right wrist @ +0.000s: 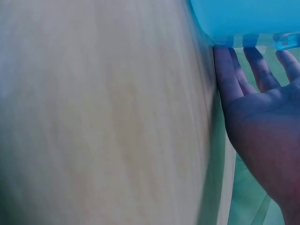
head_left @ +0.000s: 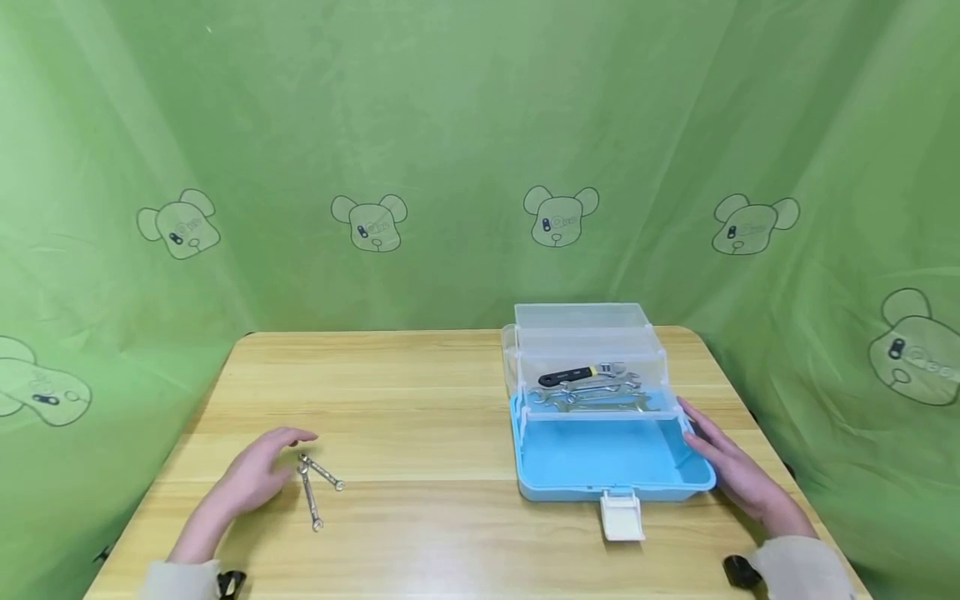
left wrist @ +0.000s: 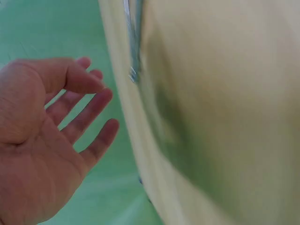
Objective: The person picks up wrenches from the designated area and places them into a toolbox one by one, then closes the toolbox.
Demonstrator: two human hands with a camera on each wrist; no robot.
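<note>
Perhaps the two wrenches on the table could be scattered if brushed by the left hand, relaxed and empty beside them; the toolbox could be shifted if pressed by the right hand, fingers extended at its side, nothing gripped.

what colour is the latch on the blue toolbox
The latch is white; it shows best in the head view.
</note>
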